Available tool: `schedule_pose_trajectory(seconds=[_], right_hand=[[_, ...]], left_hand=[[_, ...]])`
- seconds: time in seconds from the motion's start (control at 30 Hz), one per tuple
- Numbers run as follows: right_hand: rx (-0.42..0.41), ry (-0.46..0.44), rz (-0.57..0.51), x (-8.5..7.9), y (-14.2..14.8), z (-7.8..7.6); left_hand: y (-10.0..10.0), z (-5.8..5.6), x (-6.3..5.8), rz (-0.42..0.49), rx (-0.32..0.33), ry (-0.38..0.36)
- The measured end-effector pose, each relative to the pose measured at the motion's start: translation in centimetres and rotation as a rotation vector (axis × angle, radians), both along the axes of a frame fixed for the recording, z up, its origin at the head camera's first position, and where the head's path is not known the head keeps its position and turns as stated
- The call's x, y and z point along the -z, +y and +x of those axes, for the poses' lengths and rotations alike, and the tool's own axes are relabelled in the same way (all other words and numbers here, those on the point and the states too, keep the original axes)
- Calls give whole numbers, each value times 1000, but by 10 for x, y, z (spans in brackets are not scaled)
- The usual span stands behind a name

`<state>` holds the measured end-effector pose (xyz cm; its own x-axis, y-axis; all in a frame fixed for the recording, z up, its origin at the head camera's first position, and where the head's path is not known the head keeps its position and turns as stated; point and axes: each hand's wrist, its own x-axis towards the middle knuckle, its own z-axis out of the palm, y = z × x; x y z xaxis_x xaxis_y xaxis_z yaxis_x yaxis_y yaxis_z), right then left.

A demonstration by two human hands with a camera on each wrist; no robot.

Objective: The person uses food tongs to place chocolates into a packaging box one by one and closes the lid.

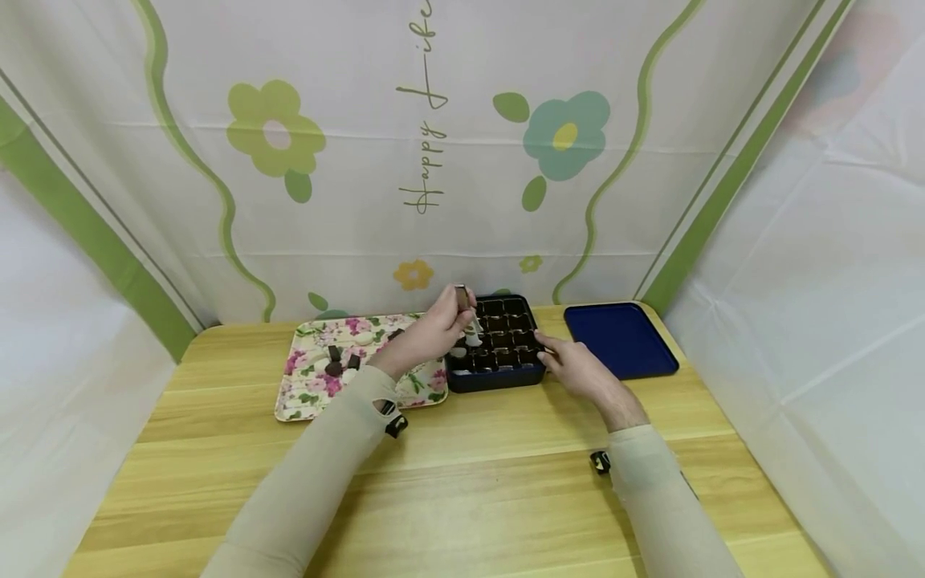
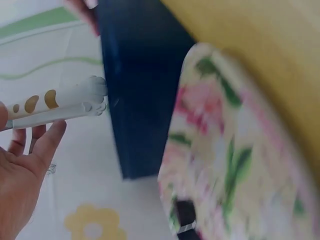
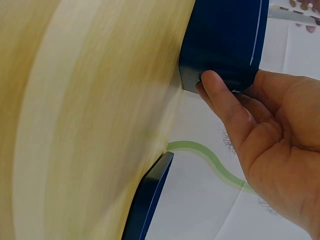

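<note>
My left hand (image 1: 437, 325) grips white cat-paw tongs (image 2: 65, 105) with brown spots. In the head view, their paw tips point down over the left side of a dark blue box (image 1: 499, 380) divided into many small dark compartments. A pale piece (image 1: 458, 352) shows in a compartment at its front left. My right hand (image 1: 574, 365) holds the box at its right side; in the right wrist view, the thumb (image 3: 215, 87) lies against the outer wall near a corner. Left of the box, dark chocolate-like pieces (image 1: 333, 369) and pale ones lie on a floral tray (image 1: 405, 393).
A flat blue lid (image 1: 621, 341) lies to the right of the box, near the table's back right corner. The wooden table (image 1: 491, 482) stretches toward me. A printed curtain (image 1: 347, 225) hangs right behind the tray and box, with white cloth on both sides.
</note>
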<state>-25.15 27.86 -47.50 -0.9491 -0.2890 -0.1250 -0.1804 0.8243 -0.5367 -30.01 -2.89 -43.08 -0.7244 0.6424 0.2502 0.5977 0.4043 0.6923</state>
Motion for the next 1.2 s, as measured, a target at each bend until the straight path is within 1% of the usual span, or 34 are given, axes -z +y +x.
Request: schedule_pose_trajectory(seconds=[0.07,0.1,0.23,0.3,0.37,0.5,0.57,0.67,0.8,0.9,1.13,1.2], right_hand=[[0,-2,3,0,0,0],[5,-4,3,0,0,0],[14,-12,3,-1,0,0],[14,-14,3,-2,0,0],[12,-16,4,-2,0,0],[9,-17,4,-2,0,0],[8,-16,2,-2,0,0],[9,-17,-2,-1,0,1],[8,-14,-2,0,0,0],[5,-9,0,0,0,0],[3,-5,-4,0,0,0],[3,-5,-2,0,0,0]], left_hand=[[-11,-1,-6,8,-20,2],[-18,-1,-9,11,-30,-9],[-44,-4,-12,11,-81,-23],[-56,-6,-11,-3,-99,-16],[-66,-9,-6,-19,-112,-15],[-80,-14,4,-38,-121,-65],[-84,-16,8,-43,-120,-82],[-88,-17,10,-79,-115,-76],[-92,-19,14,-126,-123,-124],[-93,-24,18,-131,-138,-160],[-87,-35,25,-140,-121,-61],[-86,-35,26,-127,-134,-57]])
